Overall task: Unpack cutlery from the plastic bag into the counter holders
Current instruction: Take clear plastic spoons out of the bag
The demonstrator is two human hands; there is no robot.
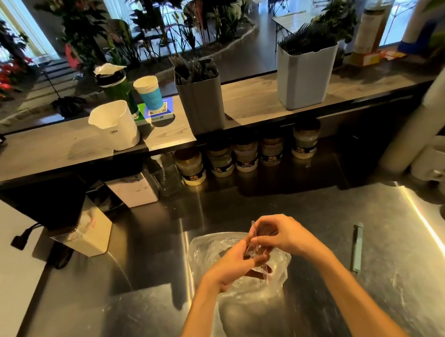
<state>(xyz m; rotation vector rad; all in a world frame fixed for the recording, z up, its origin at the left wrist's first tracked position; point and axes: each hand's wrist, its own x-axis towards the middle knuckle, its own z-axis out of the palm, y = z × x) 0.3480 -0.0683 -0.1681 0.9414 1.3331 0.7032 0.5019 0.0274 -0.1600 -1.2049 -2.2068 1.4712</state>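
Observation:
A clear plastic bag (pixel 245 291) lies on the steel worktop (pixel 148 303) in front of me. My left hand (pixel 236 264) and my right hand (pixel 277 234) meet over its far end, both pinching the thin clear plastic at the bag's mouth. What is inside the bag is blurred. On the raised wooden counter (pixel 72 144) stand three holders: a white one (pixel 116 125) at the left, a dark grey one (pixel 199 95) in the middle holding dark cutlery, and a pale grey one (pixel 305 74) at the right filled with dark forks.
A grey-green utility knife (pixel 356 247) lies on the worktop to the right of the bag. White mugs (pixel 444 160) are stacked at far right. Several jars (pixel 245 154) line the shelf under the counter. A paper cup (pixel 149 93) and a green bottle (pixel 116 86) stand behind the white holder.

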